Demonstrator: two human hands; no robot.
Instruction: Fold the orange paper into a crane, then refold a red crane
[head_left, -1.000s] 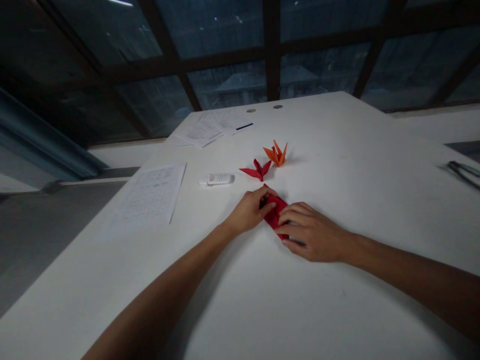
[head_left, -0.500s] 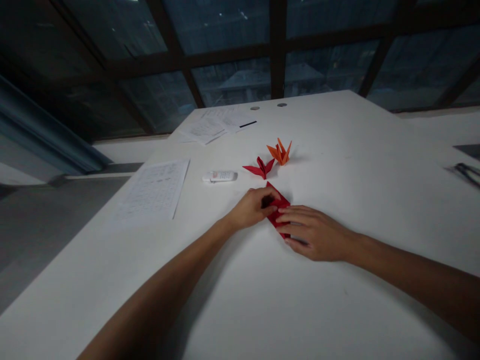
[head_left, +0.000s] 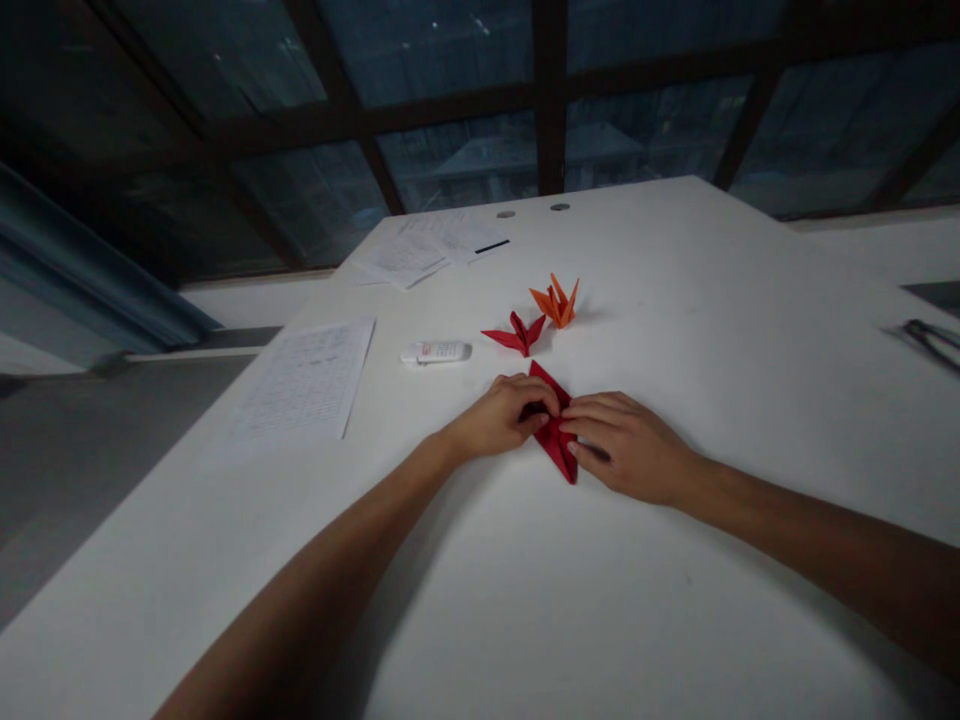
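A folded piece of red origami paper (head_left: 559, 452) lies slantwise on the white table between my two hands. My left hand (head_left: 504, 415) is closed on its left side, thumb and curled fingers pinching the paper near its middle. From the right, my right hand (head_left: 626, 440) presses its fingertips together on the right edge, close to the left fingers. The fingers cover the middle of the paper. Just beyond it stand a red origami crane (head_left: 517, 335) and, behind that, an orange origami crane (head_left: 556, 302).
A white bottle-shaped item (head_left: 435, 352) lies left of the cranes. One printed sheet (head_left: 304, 385) rests near the left edge of the table (head_left: 720, 330), and several papers (head_left: 412, 250) lie at the back. A dark object, perhaps scissors (head_left: 930, 340), is at the far right.
My right hand has shifted slightly up and drawn its fingers in, baring more of the red paper's lower end. My left hand keeps its pinch. The view has moved slightly.
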